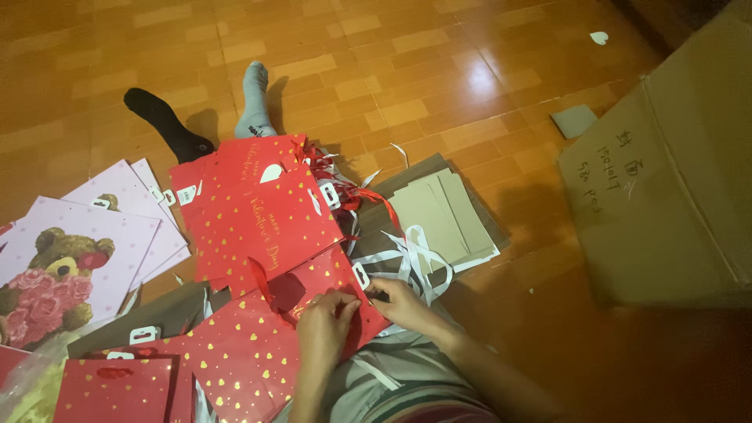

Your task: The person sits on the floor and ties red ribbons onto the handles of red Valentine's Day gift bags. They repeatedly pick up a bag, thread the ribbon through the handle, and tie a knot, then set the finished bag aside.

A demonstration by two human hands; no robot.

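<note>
Red gift bag lies flat on my lap, long axis running away from me, its top edge pinched by my right hand while my left hand presses its face.

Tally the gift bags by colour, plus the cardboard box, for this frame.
Red gift bags, gold hearts, overlapping: at least 5
Pink bear-print gift bags: 3
Cardboard box: 1
Total: at least 9
Left hand and right hand pinch one red bag's top edge.
</note>
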